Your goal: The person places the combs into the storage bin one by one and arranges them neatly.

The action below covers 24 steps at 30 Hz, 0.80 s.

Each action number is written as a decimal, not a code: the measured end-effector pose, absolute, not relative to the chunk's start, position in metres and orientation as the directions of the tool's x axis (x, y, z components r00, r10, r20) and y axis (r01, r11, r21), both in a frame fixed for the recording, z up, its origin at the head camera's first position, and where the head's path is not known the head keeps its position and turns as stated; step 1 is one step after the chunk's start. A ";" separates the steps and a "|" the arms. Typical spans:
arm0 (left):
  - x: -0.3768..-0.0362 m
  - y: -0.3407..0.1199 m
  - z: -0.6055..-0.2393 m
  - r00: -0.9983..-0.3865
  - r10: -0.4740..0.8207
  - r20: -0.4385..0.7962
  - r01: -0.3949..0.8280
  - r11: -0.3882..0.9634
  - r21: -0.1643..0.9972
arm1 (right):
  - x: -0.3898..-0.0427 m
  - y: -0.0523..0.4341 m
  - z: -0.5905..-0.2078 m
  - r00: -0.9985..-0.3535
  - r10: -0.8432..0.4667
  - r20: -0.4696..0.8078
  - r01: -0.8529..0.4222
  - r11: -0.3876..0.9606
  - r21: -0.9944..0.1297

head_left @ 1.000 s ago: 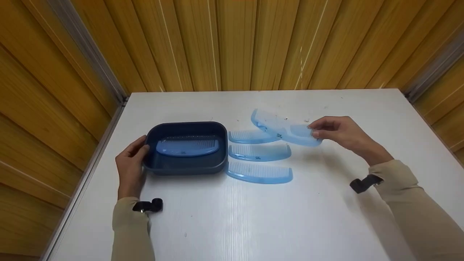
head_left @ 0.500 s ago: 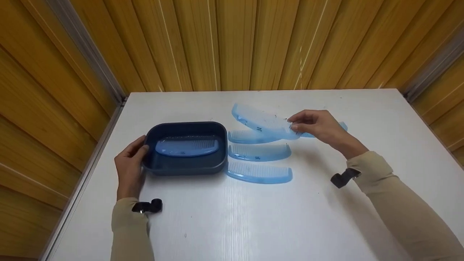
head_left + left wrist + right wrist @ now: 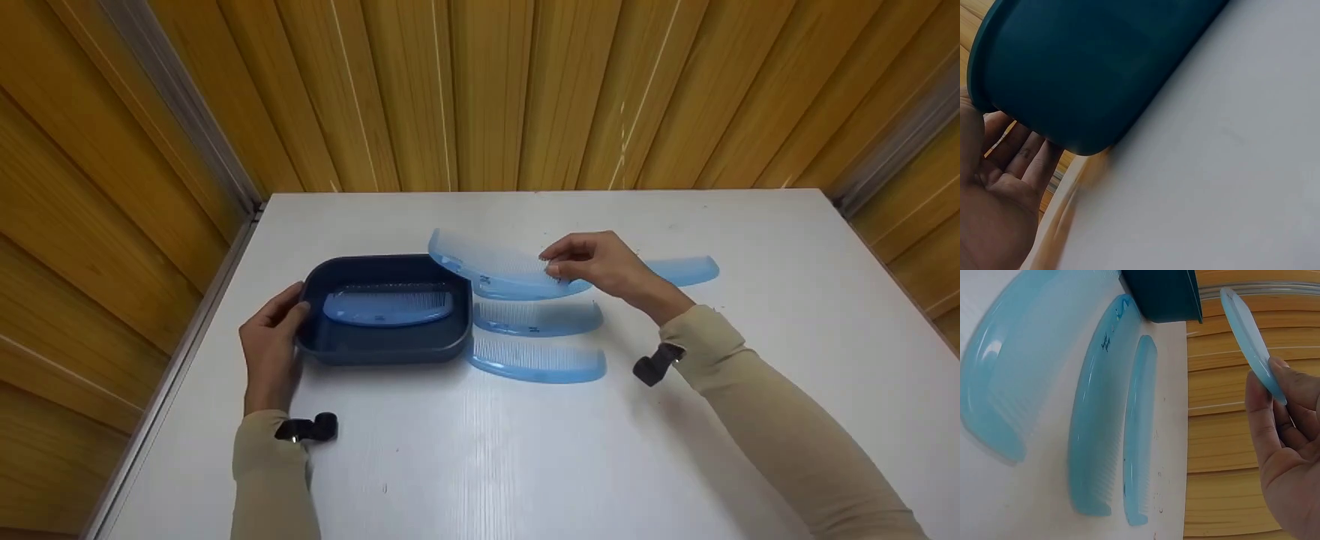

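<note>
A blue comb (image 3: 1250, 343) is being pinched in the air by the right grip (image 3: 592, 262), near the box's (image 3: 382, 354) far right corner. The box's left side is being held by the left grip (image 3: 271, 330).

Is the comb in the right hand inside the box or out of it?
Out: the right hand pinches the comb in the air; the right wrist view shows it apart from the box.

On the table (image 3: 480, 465), the box (image 3: 382, 343) (one comb (image 3: 388, 309) inside) stands left of three combs (image 3: 536, 371); behind, the wall (image 3: 487, 97).
</note>
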State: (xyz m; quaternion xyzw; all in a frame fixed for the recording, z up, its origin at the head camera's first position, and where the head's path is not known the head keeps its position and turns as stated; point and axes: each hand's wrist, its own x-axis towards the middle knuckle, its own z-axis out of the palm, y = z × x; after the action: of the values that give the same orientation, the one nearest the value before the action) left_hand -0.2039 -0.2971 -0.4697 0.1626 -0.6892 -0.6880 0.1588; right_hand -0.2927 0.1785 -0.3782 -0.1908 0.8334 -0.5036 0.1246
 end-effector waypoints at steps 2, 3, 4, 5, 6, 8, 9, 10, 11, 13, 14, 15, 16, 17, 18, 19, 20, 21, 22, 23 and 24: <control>-0.205 -0.297 -0.471 -0.897 -0.442 0.005 -0.008 0.026 1.000 | -0.295 0.171 -0.378 -0.888 -0.460 -0.016 -0.197 0.410 -0.891; -0.206 -0.296 -0.471 -0.897 -0.441 0.009 -0.006 0.034 0.999 | -0.296 0.166 -0.377 -0.884 -0.467 -0.017 -0.197 0.407 -0.892; -0.206 -0.296 -0.471 -0.898 -0.441 0.009 -0.006 0.031 1.000 | -0.296 0.162 -0.377 -0.881 -0.473 -0.019 -0.200 0.408 -0.891; -0.207 -0.296 -0.471 -0.897 -0.442 0.008 -0.006 0.029 1.000 | -0.297 0.158 -0.377 -0.878 -0.478 -0.021 -0.201 0.407 -0.891; -0.207 -0.296 -0.471 -0.897 -0.442 0.008 -0.005 0.029 1.000 | -0.298 0.154 -0.377 -0.876 -0.482 -0.022 -0.201 0.405 -0.892; -0.207 -0.295 -0.471 -0.896 -0.444 0.008 -0.005 0.028 1.000 | -0.299 0.145 -0.378 -0.874 -0.486 -0.026 -0.198 0.404 -0.893; -0.207 -0.295 -0.472 -0.895 -0.446 0.006 -0.007 0.027 1.000 | -0.299 0.140 -0.378 -0.873 -0.487 -0.029 -0.195 0.403 -0.894; -0.206 -0.295 -0.472 -0.895 -0.447 0.004 -0.009 0.026 1.000 | -0.300 0.136 -0.379 -0.871 -0.491 -0.030 -0.195 0.400 -0.895; -0.206 -0.295 -0.472 -0.895 -0.447 0.002 -0.010 0.024 1.000 | -0.300 0.132 -0.380 -0.869 -0.494 -0.032 -0.192 0.395 -0.898; -0.205 -0.296 -0.472 -0.894 -0.448 -0.003 -0.012 0.018 1.000 | -0.301 0.123 -0.382 -0.865 -0.500 -0.033 -0.191 0.390 -0.901; -0.205 -0.296 -0.472 -0.894 -0.448 -0.002 -0.011 0.017 1.000 | -0.301 0.119 -0.382 -0.863 -0.504 -0.033 -0.192 0.387 -0.902; -0.204 -0.296 -0.472 -0.894 -0.448 -0.002 -0.010 0.016 1.000 | -0.301 0.115 -0.383 -0.860 -0.509 -0.032 -0.193 0.383 -0.903; -0.204 -0.296 -0.472 -0.894 -0.448 -0.002 -0.009 0.014 1.000 | -0.302 0.111 -0.383 -0.857 -0.514 -0.028 -0.198 0.379 -0.904; -0.204 -0.296 -0.472 -0.893 -0.449 -0.002 -0.007 0.010 1.000 | -0.302 0.107 -0.384 -0.854 -0.520 -0.026 -0.202 0.377 -0.904; -0.204 -0.295 -0.472 -0.892 -0.453 -0.002 -0.008 0.011 1.000 | -0.302 0.104 -0.385 -0.852 -0.523 -0.022 -0.206 0.375 -0.904; -0.204 -0.295 -0.471 -0.891 -0.454 -0.001 -0.007 0.011 1.000 | -0.302 0.100 -0.385 -0.849 -0.527 -0.021 -0.208 0.371 -0.905; -0.203 -0.294 -0.471 -0.891 -0.453 -0.001 -0.004 0.005 1.000 | -0.302 0.097 -0.386 -0.848 -0.530 -0.018 -0.209 0.366 -0.907; -0.203 -0.294 -0.471 -0.892 -0.453 -0.004 -0.003 -0.003 1.000 | -0.302 0.094 -0.387 -0.846 -0.533 -0.015 -0.212 0.361 -0.908; -0.203 -0.293 -0.471 -0.892 -0.452 -0.005 -0.002 -0.008 1.000 | -0.301 0.091 -0.388 -0.845 -0.535 -0.013 -0.214 0.359 -0.908; -0.202 -0.293 -0.471 -0.893 -0.450 -0.003 0.002 -0.010 1.000 | -0.301 0.088 -0.389 -0.845 -0.535 -0.013 -0.213 0.358 -0.909; -0.202 -0.293 -0.471 -0.894 -0.448 0.000 0.005 -0.009 1.000 | -0.301 0.085 -0.390 -0.846 -0.533 -0.012 -0.209 0.352 -0.913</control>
State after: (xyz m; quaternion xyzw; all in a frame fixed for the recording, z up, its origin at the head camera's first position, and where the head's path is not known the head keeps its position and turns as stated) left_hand -0.2018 -0.2927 -0.4709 0.1620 -0.6846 -0.6915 0.1639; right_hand -0.3006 0.0846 -0.3900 -0.2297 0.8072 -0.5209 0.1556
